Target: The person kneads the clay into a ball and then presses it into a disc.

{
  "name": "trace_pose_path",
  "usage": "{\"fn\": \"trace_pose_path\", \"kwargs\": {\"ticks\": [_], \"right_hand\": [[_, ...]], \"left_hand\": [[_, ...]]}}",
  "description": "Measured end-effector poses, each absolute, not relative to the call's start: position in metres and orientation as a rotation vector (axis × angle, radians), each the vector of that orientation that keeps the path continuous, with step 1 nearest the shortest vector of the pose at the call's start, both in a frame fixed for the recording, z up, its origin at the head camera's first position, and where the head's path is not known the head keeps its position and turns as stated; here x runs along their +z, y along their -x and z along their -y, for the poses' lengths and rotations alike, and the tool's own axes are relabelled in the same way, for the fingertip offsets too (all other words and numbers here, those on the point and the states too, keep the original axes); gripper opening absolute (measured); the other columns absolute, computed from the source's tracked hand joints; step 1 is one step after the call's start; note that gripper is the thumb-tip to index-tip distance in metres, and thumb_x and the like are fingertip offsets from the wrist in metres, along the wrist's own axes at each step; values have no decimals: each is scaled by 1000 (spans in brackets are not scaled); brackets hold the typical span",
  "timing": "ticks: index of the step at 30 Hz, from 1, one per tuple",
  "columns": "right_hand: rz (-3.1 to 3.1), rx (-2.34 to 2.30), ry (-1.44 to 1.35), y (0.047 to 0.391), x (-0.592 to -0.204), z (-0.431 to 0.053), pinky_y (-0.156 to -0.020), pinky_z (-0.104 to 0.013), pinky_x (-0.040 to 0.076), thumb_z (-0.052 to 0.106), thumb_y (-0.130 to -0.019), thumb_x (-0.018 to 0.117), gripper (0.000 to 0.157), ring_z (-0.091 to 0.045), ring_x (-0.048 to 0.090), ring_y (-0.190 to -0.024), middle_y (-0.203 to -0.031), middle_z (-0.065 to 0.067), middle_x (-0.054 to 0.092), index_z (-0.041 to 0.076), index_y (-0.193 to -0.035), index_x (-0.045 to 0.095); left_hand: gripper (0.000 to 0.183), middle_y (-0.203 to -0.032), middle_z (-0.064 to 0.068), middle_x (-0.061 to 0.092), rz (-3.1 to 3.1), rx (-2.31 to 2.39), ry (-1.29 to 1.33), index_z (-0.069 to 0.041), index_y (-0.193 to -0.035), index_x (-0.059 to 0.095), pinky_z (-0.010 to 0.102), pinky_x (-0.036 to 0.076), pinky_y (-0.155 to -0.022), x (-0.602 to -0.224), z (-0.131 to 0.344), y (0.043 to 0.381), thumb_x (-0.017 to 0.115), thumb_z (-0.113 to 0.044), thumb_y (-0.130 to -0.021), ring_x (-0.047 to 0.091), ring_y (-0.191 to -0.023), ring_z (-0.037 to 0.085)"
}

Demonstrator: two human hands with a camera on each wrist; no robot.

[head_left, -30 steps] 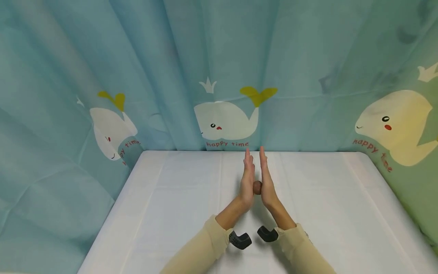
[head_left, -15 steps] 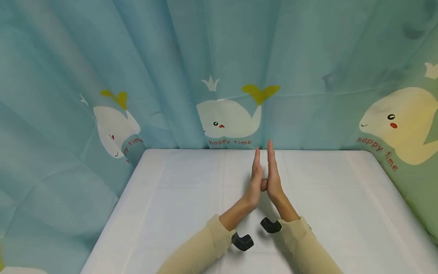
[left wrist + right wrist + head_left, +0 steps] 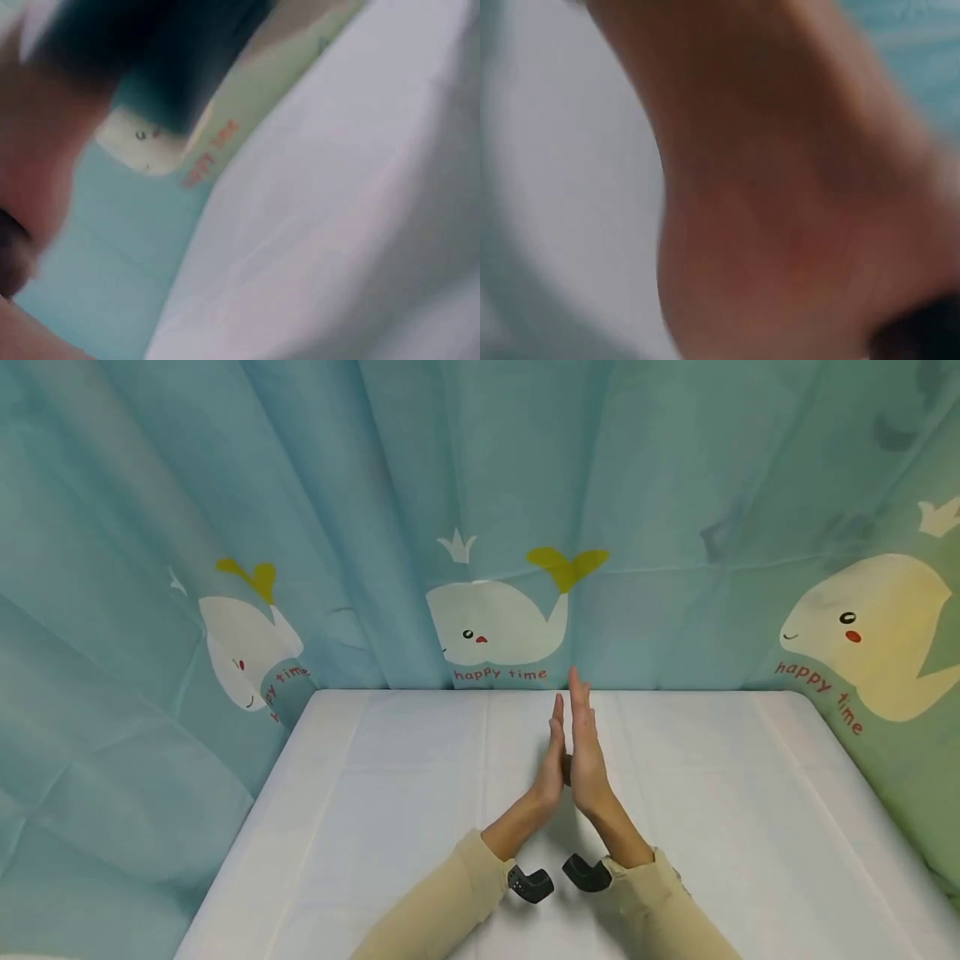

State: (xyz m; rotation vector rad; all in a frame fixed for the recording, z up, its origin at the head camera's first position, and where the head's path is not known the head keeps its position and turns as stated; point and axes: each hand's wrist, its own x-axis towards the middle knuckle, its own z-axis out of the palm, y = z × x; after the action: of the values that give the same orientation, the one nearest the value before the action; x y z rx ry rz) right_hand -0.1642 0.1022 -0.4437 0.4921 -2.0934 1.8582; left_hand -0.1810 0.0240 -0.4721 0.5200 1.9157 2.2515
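Note:
My two hands stand palm to palm over the table, fingers straight and pointing away from me. Between the palms sits a small brown ball (image 3: 567, 770), mostly covered by them in the head view. My left hand (image 3: 551, 768) presses against it from the left and my right hand (image 3: 587, 764) from the right. The right fingertips reach farther forward than the left ones. At the left edge of the left wrist view, part of the dark ball (image 3: 12, 262) shows against blurred skin. A blurred wrist and palm fill most of the right wrist view.
A white-covered table (image 3: 420, 760) lies under the hands. Behind it hangs a blue-green curtain (image 3: 360, 527) printed with whales. Each wrist carries a black curved camera mount, the left mount (image 3: 530, 885) and right mount (image 3: 587, 873) close together above the table.
The palms slide against each other: the right hand is now farther forward than the left, where they were nearly level. The gap has narrowed and less of the ball shows.

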Motion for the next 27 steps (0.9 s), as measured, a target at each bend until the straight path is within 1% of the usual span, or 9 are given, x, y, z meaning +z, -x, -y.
{"fn": "trace_pose_path", "kwargs": {"ticks": [7, 8, 9, 12, 14, 15, 16, 19, 27], "right_hand": [[2151, 2044, -338, 186, -467, -121, -119, -56, -15, 39, -112, 2, 54, -9, -20, -152, -171, 13, -6, 34, -166, 2], [2141, 2072, -332, 184, -472, -119, -123, -54, 0, 40, -112, 1, 55, -11, 1, -155, -170, 13, -7, 34, -166, 1], [2131, 2089, -332, 180, -477, -116, -119, -49, 19, 40, -112, 2, 55, -11, 28, -147, -170, 5, 13, 35, -166, 2], [2113, 2049, -399, 163, -483, -101, -118, -43, 22, 36, -113, 7, 55, -6, 34, -142, -169, 0, 19, 28, -167, 5], [2107, 1955, -444, 153, -481, -92, -117, -43, 24, 35, -113, 11, 56, -10, 39, -141, -167, -4, 24, 23, -167, 9], [2091, 1910, -470, 150, -478, -89, -123, -47, 7, 34, -113, 13, 56, -9, 17, -153, -167, -7, 27, 20, -167, 10], [2079, 1874, -495, 148, -473, -88, -122, -52, -10, 33, -113, 14, 56, -11, -7, -155, -172, -2, 7, 18, -167, 10], [2083, 1776, -523, 151, -459, -89, -120, -59, -11, 36, -112, 15, 59, -25, -9, -157, -173, -7, 7, 17, -167, 10], [2099, 1999, -412, 185, -468, -112, -122, -54, -8, 36, -113, 4, 54, -12, -13, -155, -171, 12, -9, 31, -166, -5]], "left_hand": [[65, -172, -1, -8, -1868, 2289, -489, -27, -166, -6, 55, 2, -123, -458, -22, 166, 5, -57, -109, -3, -157, 21], [65, -172, -2, -9, -1839, 2313, -471, -28, -166, -6, 55, 1, -123, -455, -21, 167, 6, -57, -109, -3, -157, 22], [65, -172, -2, -9, -1813, 2343, -449, -28, -166, -6, 55, -1, -123, -452, -19, 169, 7, -56, -109, -3, -157, 23], [66, -172, -2, -9, -1797, 2423, -395, -26, -166, -5, 55, -6, -123, -448, -15, 181, 11, -55, -110, -7, -158, 24], [66, -173, 0, -8, -1888, 2412, -414, -22, -167, -4, 56, -7, -123, -452, -13, 190, 10, -53, -110, -8, -158, 25], [67, -173, 2, -9, -1939, 2389, -436, -20, -167, -4, 57, -7, -122, -455, -13, 193, 10, -53, -110, -8, -158, 25], [68, -173, 3, -8, -1988, 2362, -457, -18, -166, -5, 57, -6, -122, -458, -14, 195, 9, -54, -110, -9, -158, 25], [70, -172, 7, -9, -2049, 2310, -541, -14, -166, -7, 58, -5, -122, -470, -16, 194, 6, -54, -110, -10, -157, 26], [63, -172, -1, -13, -2016, 2299, -706, -18, -165, -10, 53, 5, -123, -460, -20, 173, 5, -46, -111, -9, -156, 20]]}}
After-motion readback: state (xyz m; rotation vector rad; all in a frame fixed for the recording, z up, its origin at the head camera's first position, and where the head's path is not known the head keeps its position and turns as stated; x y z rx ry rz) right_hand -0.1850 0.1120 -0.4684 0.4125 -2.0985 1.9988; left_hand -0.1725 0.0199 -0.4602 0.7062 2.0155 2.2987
